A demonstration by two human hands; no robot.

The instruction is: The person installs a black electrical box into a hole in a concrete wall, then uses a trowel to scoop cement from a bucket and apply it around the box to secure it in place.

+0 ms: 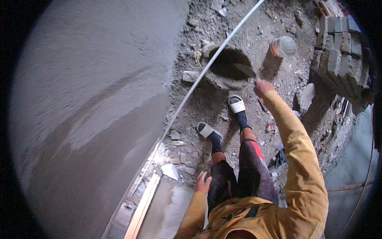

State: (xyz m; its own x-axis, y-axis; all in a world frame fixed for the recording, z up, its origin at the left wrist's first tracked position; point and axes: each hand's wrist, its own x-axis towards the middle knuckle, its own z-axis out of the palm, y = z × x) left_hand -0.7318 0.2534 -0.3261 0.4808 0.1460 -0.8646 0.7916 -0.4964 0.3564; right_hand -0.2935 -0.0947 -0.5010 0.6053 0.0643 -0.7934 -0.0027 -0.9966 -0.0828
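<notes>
My right hand [264, 87] is closed round the handle of a trowel [245, 70]. The trowel's blade reaches over the right part of a round, mortar-crusted tub [227, 84]. Inside, the tub is dark, and I cannot make out how much mortar it holds. My left hand [203, 183] hangs beside my left thigh, fingers loosely apart and holding nothing. A long thin white pole [191, 91] slants across the view, passing above or over the tub's left side. Close to the tub's lower left lies a grey block [190, 76].
A freshly smeared grey wall [95, 87] fills the left. Beyond the tub at right stands a translucent bucket [285, 47], and stacked blocks [341, 55] rise farther right. Rubble [302, 97] covers the ground around my slippered feet. A pale wooden plank [142, 207] lies at lower left.
</notes>
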